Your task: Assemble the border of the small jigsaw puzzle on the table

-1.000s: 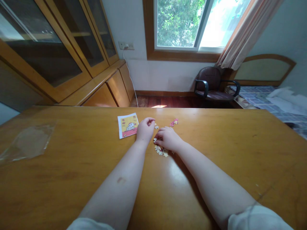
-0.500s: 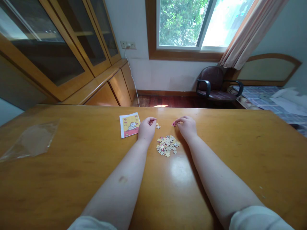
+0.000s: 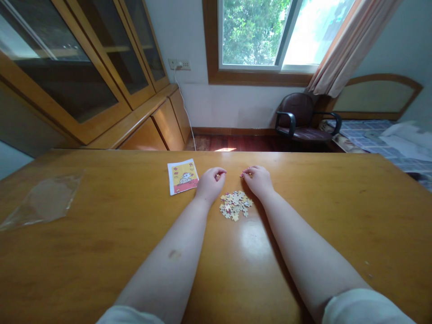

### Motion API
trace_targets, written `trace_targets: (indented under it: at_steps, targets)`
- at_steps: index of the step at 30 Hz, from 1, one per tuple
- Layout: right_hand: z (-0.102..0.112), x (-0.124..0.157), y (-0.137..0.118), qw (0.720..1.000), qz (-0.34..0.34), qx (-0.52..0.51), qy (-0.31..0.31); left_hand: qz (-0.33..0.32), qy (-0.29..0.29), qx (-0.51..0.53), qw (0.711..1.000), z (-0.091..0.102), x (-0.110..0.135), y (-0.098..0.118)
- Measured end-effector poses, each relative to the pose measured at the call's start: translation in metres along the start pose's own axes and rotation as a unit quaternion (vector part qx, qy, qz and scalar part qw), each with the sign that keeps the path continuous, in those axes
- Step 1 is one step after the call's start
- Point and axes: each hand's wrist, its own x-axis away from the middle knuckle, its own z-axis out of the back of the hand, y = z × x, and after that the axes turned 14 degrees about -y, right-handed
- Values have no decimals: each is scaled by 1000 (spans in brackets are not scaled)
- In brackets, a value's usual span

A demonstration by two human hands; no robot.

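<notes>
A heap of small jigsaw pieces (image 3: 235,204) lies on the wooden table (image 3: 101,234) between my two wrists. My left hand (image 3: 209,183) rests just left of the heap, fingers curled in a pinch over a few loose pieces that it hides. My right hand (image 3: 258,180) sits just beyond the heap on the right, fingers pinched on pink pieces (image 3: 243,173) at their tips. A printed picture card (image 3: 182,176) with a yellow and red cartoon lies flat to the left of my left hand.
A clear plastic bag (image 3: 42,200) lies flat at the table's left side. Beyond the far edge are wooden glass-door cabinets (image 3: 101,76), a dark office chair (image 3: 300,119), a window and a bed (image 3: 381,139).
My right hand left the heap, uncovering it, and went to the pink pieces at the far right. My left hand slid slightly right over the small loose pieces.
</notes>
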Motion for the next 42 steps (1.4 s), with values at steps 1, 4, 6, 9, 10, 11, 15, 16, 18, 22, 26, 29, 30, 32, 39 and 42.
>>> trace_targets:
  at_steps: [1,4,6,9,10,11,15,16,18,22,26,29,30,32,39,42]
  targets:
    - [-1,0,0,1000,4,-5,4,-34,-43,-14,998,0,2,3]
    - [-2,-2,1,1000,-1,-21,13,-121,-175,-54,976,-1,7,11]
    - [-3,-3,2,999,-6,-28,17,-141,-216,-75,963,0,9,14]
    - [-2,-4,3,999,-3,-36,15,-153,-234,-88,956,1,10,15]
    - [-3,-4,3,999,-1,-39,14,-161,-241,-92,953,1,10,14]
    - [-3,-5,2,999,1,-41,12,-170,-248,-97,949,1,10,14]
    - [-3,-5,1,999,1,-49,11,-192,-264,-124,937,-1,10,12]
    - [-3,-5,1,999,-1,-50,11,-193,-263,-125,937,-1,10,12]
    - [-2,-5,0,999,-2,-51,11,-193,-262,-122,938,-1,10,12]
    - [-2,-5,-1,999,0,-52,13,-190,-257,-112,941,-3,10,12]
    - [-2,-4,-1,998,5,-60,21,-175,-244,-93,949,-4,9,9]
    - [-1,-2,-3,996,44,-79,26,-133,-216,-64,965,-5,6,6]
    - [0,-1,-5,994,63,-90,23,-115,-197,-50,972,-6,5,5]
    - [1,2,-8,988,107,-115,0,-80,-153,-13,985,-6,3,2]
    - [1,6,-16,967,143,-186,-104,-24,-88,149,985,-11,-4,-9]
    - [0,5,-16,968,119,-193,-107,-17,-92,169,981,-12,-5,-11]
